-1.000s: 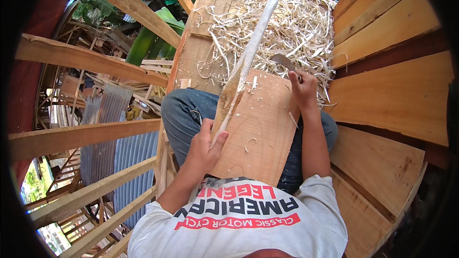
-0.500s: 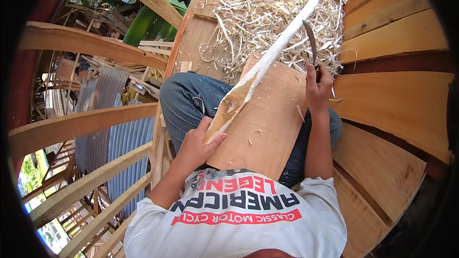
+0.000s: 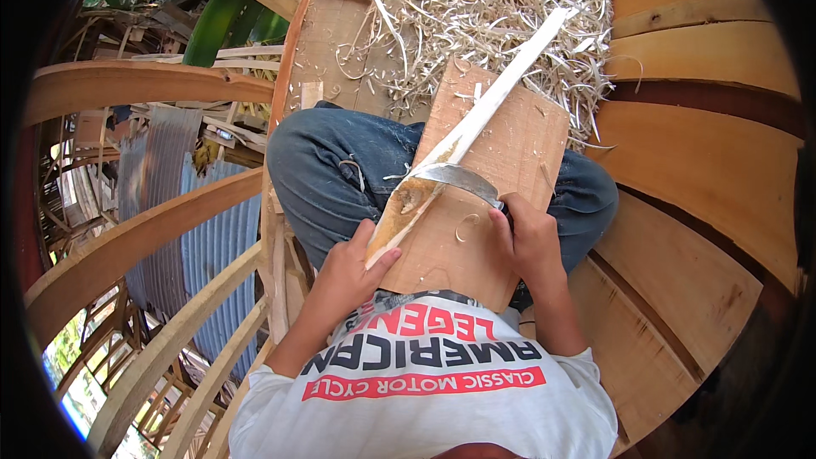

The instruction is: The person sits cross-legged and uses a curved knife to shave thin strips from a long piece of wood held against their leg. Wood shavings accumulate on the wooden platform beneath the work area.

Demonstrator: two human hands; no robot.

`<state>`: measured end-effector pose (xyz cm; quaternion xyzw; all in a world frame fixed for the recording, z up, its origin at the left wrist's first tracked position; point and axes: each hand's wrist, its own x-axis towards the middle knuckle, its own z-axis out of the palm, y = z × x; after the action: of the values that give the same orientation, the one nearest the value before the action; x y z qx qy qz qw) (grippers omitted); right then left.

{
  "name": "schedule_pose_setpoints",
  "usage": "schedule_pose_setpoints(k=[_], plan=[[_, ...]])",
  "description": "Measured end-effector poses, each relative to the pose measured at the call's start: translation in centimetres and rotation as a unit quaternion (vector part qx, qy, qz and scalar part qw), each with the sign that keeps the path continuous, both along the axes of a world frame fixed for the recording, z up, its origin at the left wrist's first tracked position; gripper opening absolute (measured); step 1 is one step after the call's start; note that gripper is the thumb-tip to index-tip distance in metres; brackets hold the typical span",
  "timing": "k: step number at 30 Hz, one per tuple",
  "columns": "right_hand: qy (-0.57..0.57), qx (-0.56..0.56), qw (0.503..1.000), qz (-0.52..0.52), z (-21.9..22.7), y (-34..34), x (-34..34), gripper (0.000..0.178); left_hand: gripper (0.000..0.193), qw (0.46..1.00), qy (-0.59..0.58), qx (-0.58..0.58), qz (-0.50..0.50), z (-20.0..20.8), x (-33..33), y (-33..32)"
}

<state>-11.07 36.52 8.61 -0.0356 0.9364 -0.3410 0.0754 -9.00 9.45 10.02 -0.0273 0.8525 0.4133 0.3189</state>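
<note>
My left hand (image 3: pixel 347 269) is closed around the near end of a long wooden stick (image 3: pixel 470 126). White, freshly pared wood covers the far part; the near part keeps rough brown surface with a dark knot. In my right hand (image 3: pixel 529 236) is the handle of a curved knife (image 3: pixel 466 179). Its bowed metal blade lies across the stick just beyond the knot. Below both is a flat wooden board (image 3: pixel 501 246) resting across my lap, dotted with a few curls of shaving.
A deep heap of pale shavings (image 3: pixel 484 8) covers the planks beyond the board. Wooden slats (image 3: pixel 136 83) form a railing on the left, with corrugated sheets (image 3: pixel 219 246) past it. Broad planks (image 3: pixel 697 157) rise along the right side. My bent knees flank the board.
My right hand has drawn the knife from near the stick's far end back toward me, to beside the knot. My left hand keeps its hold on the stick. The view has shifted slightly.
</note>
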Motion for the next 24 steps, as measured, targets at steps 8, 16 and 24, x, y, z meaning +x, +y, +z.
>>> schedule_pose_setpoints(k=[8, 16, 24], plan=[[-0.042, 0.147, 0.988, 0.022, 0.2, -0.3, -1.8, 0.025, 0.042, 1.000, -0.001, 0.012, -0.008, -0.8, -0.1, -0.3], [0.012, 0.207, 0.977, 0.050, -0.8, 0.7, -4.1, 0.024, 0.040, 1.000, -0.004, 0.006, -0.022, -1.3, 0.0, -0.4], [0.078, 0.250, 0.965, -0.024, -2.3, 3.5, -7.6, 0.025, 0.039, 1.000, 0.001, -0.003, -0.021, -1.1, 0.0, -0.4]])
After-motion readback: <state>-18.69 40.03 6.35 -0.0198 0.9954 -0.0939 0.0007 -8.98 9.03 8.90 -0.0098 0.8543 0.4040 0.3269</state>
